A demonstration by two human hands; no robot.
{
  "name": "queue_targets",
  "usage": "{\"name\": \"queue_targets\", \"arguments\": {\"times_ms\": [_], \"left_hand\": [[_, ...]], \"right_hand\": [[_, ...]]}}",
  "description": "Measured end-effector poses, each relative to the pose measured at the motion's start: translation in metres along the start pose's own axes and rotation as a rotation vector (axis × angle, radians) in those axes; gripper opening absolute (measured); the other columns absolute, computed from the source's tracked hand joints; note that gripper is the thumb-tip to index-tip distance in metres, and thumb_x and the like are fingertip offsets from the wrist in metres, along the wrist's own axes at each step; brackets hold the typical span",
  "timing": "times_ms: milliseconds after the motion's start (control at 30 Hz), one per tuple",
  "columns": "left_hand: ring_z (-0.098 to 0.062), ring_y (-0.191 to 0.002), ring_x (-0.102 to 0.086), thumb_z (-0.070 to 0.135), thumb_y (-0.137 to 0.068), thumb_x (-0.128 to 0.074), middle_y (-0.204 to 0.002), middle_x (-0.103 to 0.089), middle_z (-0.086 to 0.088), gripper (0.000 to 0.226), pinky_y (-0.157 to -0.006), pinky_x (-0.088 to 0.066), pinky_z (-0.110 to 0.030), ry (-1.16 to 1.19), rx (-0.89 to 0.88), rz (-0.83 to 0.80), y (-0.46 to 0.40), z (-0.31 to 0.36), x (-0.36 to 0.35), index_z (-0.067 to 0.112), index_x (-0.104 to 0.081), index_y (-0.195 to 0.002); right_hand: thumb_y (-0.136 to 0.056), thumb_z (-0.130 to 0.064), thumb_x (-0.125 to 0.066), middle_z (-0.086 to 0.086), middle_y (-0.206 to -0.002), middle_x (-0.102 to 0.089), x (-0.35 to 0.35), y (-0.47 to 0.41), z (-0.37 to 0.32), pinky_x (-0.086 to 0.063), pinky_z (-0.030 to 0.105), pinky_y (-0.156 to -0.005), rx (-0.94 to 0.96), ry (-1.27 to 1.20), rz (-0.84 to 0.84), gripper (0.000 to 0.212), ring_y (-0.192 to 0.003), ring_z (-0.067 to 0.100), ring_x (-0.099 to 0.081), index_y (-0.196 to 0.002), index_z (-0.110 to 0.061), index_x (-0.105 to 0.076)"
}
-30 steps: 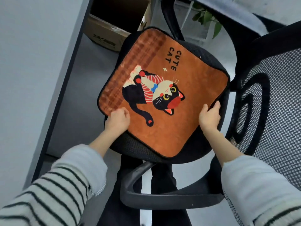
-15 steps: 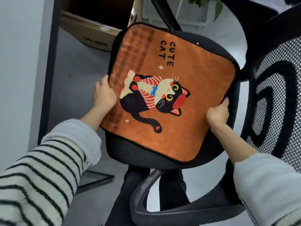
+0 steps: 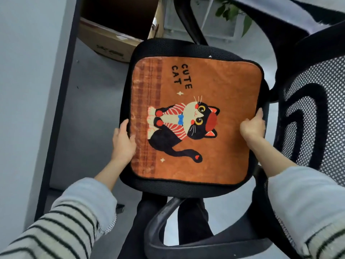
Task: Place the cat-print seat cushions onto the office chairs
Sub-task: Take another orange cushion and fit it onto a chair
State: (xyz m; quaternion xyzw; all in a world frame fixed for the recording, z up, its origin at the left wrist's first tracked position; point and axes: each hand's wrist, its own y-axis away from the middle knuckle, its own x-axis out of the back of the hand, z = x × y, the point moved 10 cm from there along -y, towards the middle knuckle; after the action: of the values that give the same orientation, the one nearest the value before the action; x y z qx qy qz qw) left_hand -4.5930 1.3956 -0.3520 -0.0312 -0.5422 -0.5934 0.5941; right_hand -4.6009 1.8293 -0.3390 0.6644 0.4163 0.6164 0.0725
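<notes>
An orange cat-print cushion (image 3: 214,94) with "CUTE CAT" lettering lies flat on the black mesh seat (image 3: 179,186) of an office chair, nearly squared to it. My left hand (image 3: 123,141) grips the cushion's left edge, thumb on top. My right hand (image 3: 253,126) holds the right edge near the backrest, fingers curled over the rim. The mesh backrest (image 3: 308,116) stands at the right.
A black armrest (image 3: 168,217) curves across the foreground below the seat. A grey desk panel (image 3: 28,90) with a dark edge runs along the left. A cardboard box (image 3: 108,42) sits on the floor behind the chair, and a green plant (image 3: 231,12) shows at the top.
The cushion has turned clockwise on the seat and now sits square to it. My left hand slid from the near corner to the left edge; my right hand stayed on the right edge.
</notes>
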Motion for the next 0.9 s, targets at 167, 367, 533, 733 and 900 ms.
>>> {"name": "queue_targets", "arguments": {"times_ms": [167,367,533,733,900], "left_hand": [[-0.033,-0.101,-0.05,0.002,-0.093,-0.046,-0.106,-0.051,-0.022,0.053,-0.095,-0.04,-0.038,0.0,-0.008,0.103,-0.011,0.007,0.012,0.02,-0.04,-0.142],[-0.033,-0.102,-0.049,0.001,-0.094,-0.044,-0.107,-0.052,-0.024,0.053,-0.093,-0.037,-0.035,-0.062,-0.025,0.102,-0.018,0.017,0.013,0.02,-0.038,-0.143],[-0.035,-0.103,-0.05,0.003,-0.094,-0.044,-0.107,-0.051,-0.024,0.053,-0.096,-0.037,-0.037,-0.07,-0.028,0.092,-0.013,0.014,0.013,0.02,-0.036,-0.144],[-0.034,-0.099,-0.051,0.004,-0.094,-0.046,-0.104,-0.051,-0.023,0.052,-0.095,-0.038,-0.036,-0.084,-0.044,0.089,-0.011,0.012,0.011,0.019,-0.038,-0.144],[-0.028,-0.096,-0.051,0.006,-0.094,-0.049,-0.1,-0.054,-0.021,0.052,-0.093,-0.038,-0.034,-0.085,-0.054,0.07,-0.016,0.007,0.011,0.021,-0.04,-0.143]], "right_hand": [[-0.092,-0.006,-0.041,0.021,-0.14,-0.042,-0.014,0.011,0.032,-0.037,0.045,-0.105,-0.041,0.028,-0.055,0.069,-0.126,0.039,-0.043,-0.151,-0.016,-0.009],[-0.092,-0.006,-0.041,0.021,-0.14,-0.041,-0.02,0.015,0.043,-0.038,0.043,-0.103,-0.076,-0.008,-0.044,0.071,-0.125,0.037,-0.045,-0.152,-0.02,-0.005],[-0.093,-0.005,-0.04,0.021,-0.142,-0.036,-0.019,0.018,0.047,-0.038,0.046,-0.102,-0.108,-0.019,-0.025,0.072,-0.124,0.038,-0.045,-0.151,-0.024,-0.003],[-0.093,-0.008,-0.043,0.023,-0.14,-0.037,-0.024,0.018,0.053,-0.038,0.045,-0.102,-0.108,-0.011,-0.036,0.074,-0.123,0.039,-0.046,-0.152,-0.023,-0.001],[-0.092,-0.005,-0.041,0.021,-0.142,-0.039,-0.025,0.01,0.056,-0.039,0.044,-0.102,-0.098,-0.018,-0.025,0.072,-0.125,0.037,-0.045,-0.152,-0.023,-0.003]]}}
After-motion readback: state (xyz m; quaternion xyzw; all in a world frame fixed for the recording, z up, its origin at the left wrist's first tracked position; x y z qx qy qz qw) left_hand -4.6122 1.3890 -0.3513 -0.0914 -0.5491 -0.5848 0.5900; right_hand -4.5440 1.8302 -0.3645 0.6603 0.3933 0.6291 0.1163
